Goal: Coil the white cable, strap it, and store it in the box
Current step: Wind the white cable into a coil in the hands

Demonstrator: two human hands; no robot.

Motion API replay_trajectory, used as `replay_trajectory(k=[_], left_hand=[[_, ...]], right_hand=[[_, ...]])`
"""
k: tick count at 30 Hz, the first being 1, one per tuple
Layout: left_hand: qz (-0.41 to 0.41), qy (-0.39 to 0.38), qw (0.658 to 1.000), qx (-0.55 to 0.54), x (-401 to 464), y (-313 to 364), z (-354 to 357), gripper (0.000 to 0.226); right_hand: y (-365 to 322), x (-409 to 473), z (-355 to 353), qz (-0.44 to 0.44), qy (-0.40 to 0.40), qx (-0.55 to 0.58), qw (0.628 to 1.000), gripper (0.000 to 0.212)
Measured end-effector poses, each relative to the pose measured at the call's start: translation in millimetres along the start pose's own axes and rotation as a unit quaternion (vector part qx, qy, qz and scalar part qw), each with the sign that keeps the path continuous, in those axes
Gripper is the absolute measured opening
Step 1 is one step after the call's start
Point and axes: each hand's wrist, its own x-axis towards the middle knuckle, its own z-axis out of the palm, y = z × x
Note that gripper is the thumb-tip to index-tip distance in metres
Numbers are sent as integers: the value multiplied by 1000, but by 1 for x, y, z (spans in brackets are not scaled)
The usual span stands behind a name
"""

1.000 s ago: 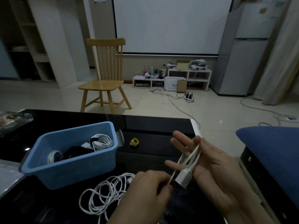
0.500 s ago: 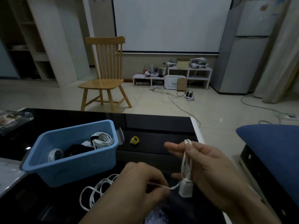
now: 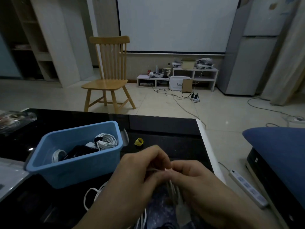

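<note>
Both hands bunched together over the table, mid-coil on the white cable [image 3: 172, 187].

Left hand [image 3: 132, 177] and right hand [image 3: 196, 180] meet fingertip to fingertip, each closed on the strands between them; the loose loops trail on the black table [image 3: 165, 129] just in front of the blue box [image 3: 74, 167]. It looks light and floppy, so I'd pinch the bundle, not 1 strand. Box rim is close on the left, table edge on the right, open room ahead.
</note>
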Motion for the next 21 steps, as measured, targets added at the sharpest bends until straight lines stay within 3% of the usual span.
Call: replay_trajectory(k=[7,13,18,21], left_hand=[[-16,94,994,-53,3,-9,0,19],[-37,85,981,-172,5,-18,0,5],[-49,89,965,-240,6,-16,3,23],[-59,84,950,-293,8,-18,10,21]], right_hand=[[-4,-4,-4,58,-103,132,984,30],[-2,-2,-3,57,-164,271,947,28],[0,-4,3,30,-216,361,907,27],[1,-5,-3,9,-189,354,916,24]])
